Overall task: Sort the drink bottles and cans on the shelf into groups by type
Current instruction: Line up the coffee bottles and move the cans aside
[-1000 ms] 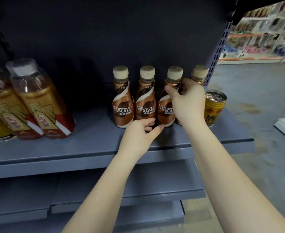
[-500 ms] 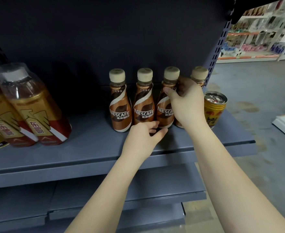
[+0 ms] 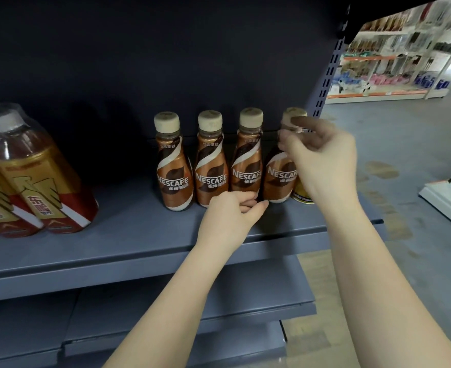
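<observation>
Four brown Nescafe coffee bottles stand in a row on the grey shelf (image 3: pixel 128 235): the first (image 3: pixel 175 179), second (image 3: pixel 211 176), third (image 3: pixel 247 168) and fourth (image 3: pixel 279 176). My right hand (image 3: pixel 322 163) is blurred just right of the fourth bottle, its fingers loose beside the neck and cap, off the label. My left hand (image 3: pixel 229 216) rests on the shelf at the foot of the second and third bottles, fingers curled under, holding nothing. A yellow can (image 3: pixel 302 199) peeks out behind my right hand, mostly hidden.
Large golden drink bottles with red bases (image 3: pixel 41 166) lean at the shelf's left end. A perforated upright post (image 3: pixel 328 73) bounds the shelf on the right. Lower shelves (image 3: pixel 192 293) lie below. More store shelving (image 3: pixel 394 49) stands across the grey floor.
The fourth coffee bottle has come forward into line with the other three. My right hand has come off its body and lifted towards the neck. My left hand stays put.
</observation>
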